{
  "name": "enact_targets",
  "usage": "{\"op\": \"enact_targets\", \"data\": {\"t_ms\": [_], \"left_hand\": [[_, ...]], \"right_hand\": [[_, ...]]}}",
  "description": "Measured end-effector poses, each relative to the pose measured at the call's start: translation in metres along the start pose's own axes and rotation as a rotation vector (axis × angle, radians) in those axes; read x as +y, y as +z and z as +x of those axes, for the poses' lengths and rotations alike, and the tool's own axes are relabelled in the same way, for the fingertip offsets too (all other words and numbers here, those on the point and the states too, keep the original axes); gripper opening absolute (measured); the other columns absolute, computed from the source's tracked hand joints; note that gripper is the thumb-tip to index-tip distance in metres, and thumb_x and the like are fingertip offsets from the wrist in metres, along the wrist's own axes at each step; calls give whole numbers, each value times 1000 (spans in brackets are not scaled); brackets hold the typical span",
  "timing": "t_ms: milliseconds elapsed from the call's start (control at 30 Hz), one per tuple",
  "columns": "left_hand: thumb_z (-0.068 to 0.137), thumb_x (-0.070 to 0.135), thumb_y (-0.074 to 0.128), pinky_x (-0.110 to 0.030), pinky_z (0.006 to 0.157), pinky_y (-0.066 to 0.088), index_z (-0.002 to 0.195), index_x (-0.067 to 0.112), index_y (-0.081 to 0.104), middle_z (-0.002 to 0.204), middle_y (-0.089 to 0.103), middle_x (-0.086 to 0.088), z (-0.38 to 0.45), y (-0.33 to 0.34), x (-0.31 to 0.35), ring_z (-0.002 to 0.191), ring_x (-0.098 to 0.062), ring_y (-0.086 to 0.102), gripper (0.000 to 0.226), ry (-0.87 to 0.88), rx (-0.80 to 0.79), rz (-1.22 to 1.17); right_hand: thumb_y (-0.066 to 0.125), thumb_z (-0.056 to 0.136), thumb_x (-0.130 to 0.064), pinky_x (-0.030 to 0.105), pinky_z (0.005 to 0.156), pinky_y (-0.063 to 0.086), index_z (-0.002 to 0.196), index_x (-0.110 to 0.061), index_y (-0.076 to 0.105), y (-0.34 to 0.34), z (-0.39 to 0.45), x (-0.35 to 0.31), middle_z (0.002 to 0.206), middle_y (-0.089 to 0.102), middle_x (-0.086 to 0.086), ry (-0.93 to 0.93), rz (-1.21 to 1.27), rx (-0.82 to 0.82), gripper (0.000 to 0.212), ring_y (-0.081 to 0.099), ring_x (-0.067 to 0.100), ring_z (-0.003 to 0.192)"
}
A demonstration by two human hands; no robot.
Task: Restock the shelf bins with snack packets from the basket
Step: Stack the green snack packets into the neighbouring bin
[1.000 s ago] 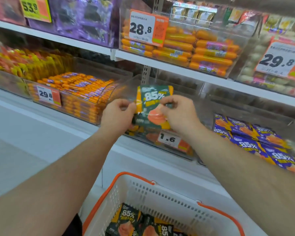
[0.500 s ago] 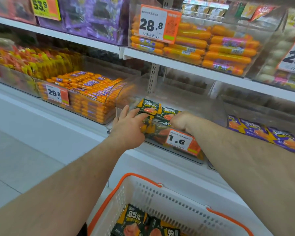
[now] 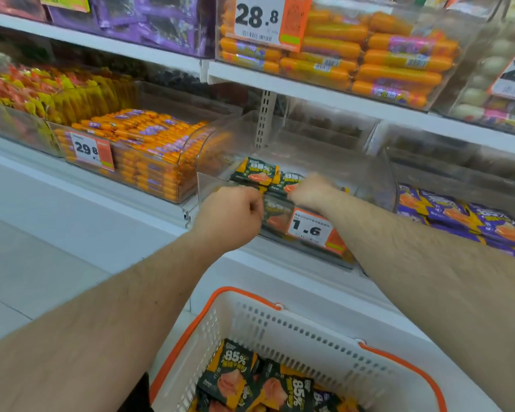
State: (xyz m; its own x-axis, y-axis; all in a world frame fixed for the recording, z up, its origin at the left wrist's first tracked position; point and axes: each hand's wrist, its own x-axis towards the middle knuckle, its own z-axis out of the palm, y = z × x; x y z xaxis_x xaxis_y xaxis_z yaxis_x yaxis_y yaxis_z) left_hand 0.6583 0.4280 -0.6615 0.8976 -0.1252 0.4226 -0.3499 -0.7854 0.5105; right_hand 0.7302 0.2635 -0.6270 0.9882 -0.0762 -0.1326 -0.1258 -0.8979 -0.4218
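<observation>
A clear shelf bin [image 3: 372, 176] with a 1.6 price tag [image 3: 309, 231] holds dark green and orange snack packets [image 3: 255, 173]. My left hand [image 3: 229, 217] is a curled fist just in front of the bin's front wall, with nothing seen in it. My right hand [image 3: 309, 192] reaches over the bin's front rim, blurred, knuckles up above the packets; its fingers are hidden. Below, a white basket [image 3: 306, 331] with an orange rim holds several more of the same packets [image 3: 229, 374].
A bin of orange sausage sticks [image 3: 140, 144] tagged 29.8 stands left of the clear bin. Purple packets [image 3: 458, 215] lie to its right. The upper shelf edge [image 3: 324, 95] with large orange sausages [image 3: 399, 69] overhangs the bin.
The packet that both hands held up a second ago now lies in the bin. My left hand has drawn back and curled into a fist; my right hand stays at the rim.
</observation>
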Motion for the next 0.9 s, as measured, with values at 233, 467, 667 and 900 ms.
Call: {"op": "enact_targets", "data": {"t_ms": [233, 467, 667, 900], "left_hand": [[90, 8, 48, -27, 71, 34, 90, 23, 51, 89, 46, 0, -24, 46, -19, 79, -19, 39, 15, -23, -1047, 276], [93, 18, 45, -38, 89, 45, 114, 10, 60, 121, 56, -4, -47, 84, -27, 106, -25, 56, 27, -35, -1274, 483], [97, 14, 40, -39, 101, 46, 130, 14, 57, 133, 56, -5, -47, 85, -22, 119, -23, 55, 37, -55, -1276, 492], [98, 14, 39, -36, 103, 43, 134, 15, 54, 136, 54, -3, -41, 89, -27, 122, -20, 52, 39, -80, -1280, 478]], "right_hand": [[58, 77, -17, 28, 55, 25, 71, -13, 60, 67, -79, 17, 75, 55, 0, -633, 189, 901, 8, 49, 19, 66], [52, 88, -20, 31, 54, 36, 63, -18, 50, 225, -87, 122, 62, 51, -1, 27, 203, 38, 25, 50, 22, 61], [53, 84, -8, 29, 53, 25, 56, -16, 38, 293, -96, 162, 57, 35, 4, 459, 379, -310, 32, 35, 20, 52], [68, 86, -37, 34, 94, 43, 144, -4, 36, 323, -87, 131, 141, 47, 14, 699, 591, -657, 74, 48, 30, 127]]}}
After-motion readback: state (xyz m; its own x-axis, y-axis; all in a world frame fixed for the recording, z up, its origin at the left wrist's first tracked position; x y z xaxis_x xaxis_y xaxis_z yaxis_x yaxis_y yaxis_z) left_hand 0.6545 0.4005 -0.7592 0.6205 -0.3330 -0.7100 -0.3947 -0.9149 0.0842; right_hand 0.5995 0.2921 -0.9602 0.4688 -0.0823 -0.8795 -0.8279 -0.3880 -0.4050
